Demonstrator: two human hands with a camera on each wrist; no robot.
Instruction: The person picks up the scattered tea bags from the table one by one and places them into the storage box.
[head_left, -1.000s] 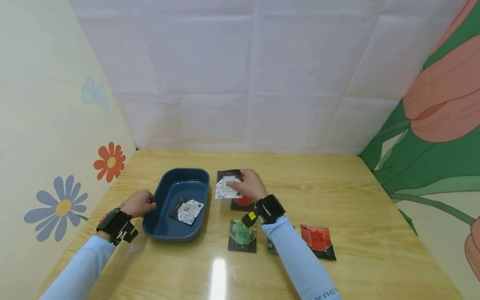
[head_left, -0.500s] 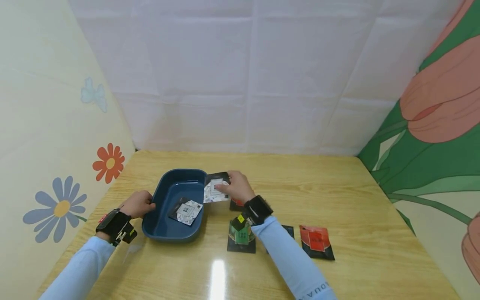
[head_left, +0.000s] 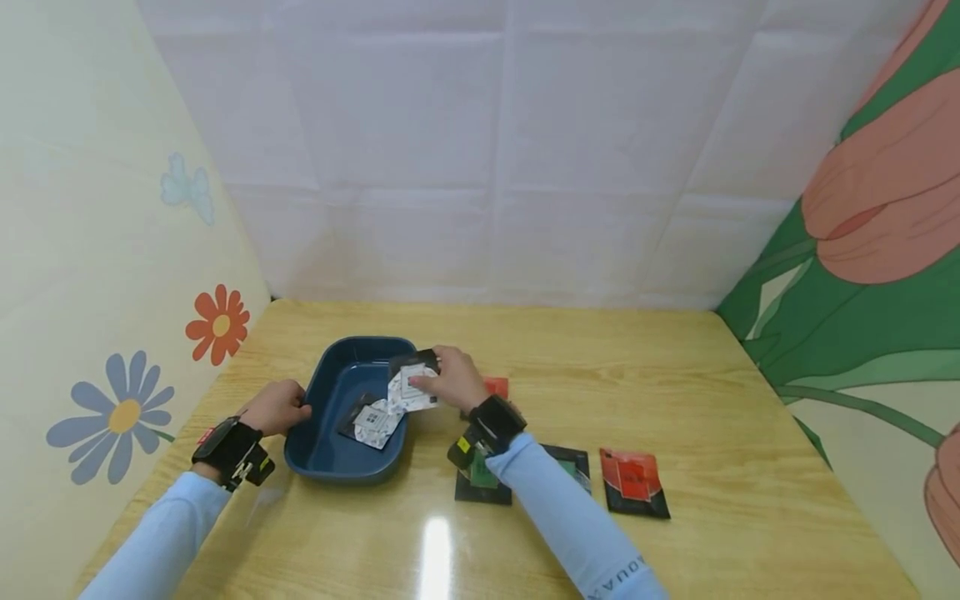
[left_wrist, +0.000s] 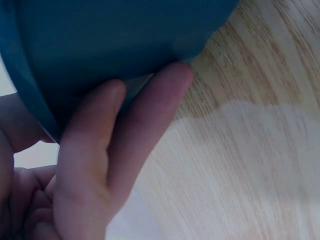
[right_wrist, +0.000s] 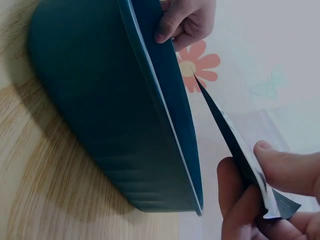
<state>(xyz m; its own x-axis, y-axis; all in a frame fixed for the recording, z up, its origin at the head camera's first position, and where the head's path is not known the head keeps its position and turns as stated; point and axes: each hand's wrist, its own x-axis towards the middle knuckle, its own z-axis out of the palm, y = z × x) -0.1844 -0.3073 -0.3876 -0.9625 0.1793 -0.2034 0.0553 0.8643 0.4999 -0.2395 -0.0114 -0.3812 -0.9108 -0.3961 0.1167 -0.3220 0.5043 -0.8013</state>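
Note:
A dark blue plastic bin (head_left: 330,454) stands on the left of the table. My left hand (head_left: 273,408) grips its left rim, thumb over the inside and fingers along the outer wall (left_wrist: 110,45). Between thumb and fingers, my right hand (head_left: 459,379) pinches a flat black-and-white packet (head_left: 411,388) over the bin's right rim. The right wrist view shows this packet (right_wrist: 235,142) edge-on, tilted above the rim. Another black-and-white packet (head_left: 375,423) lies on the bin floor, its upper right corner overlapped by the held one.
Right of the bin lie a red packet (head_left: 496,386) and a green-and-black packet (head_left: 482,492), both partly hidden by the right hand and wrist. Further right are a dark packet with green (head_left: 576,463), partly under the sleeve, and a red-and-black packet (head_left: 634,483). Fabric walls surround the table.
My right hand has carried the black-and-white packet left, from above the red packet to over the bin's right rim. The left hand has stayed at the bin's left rim.

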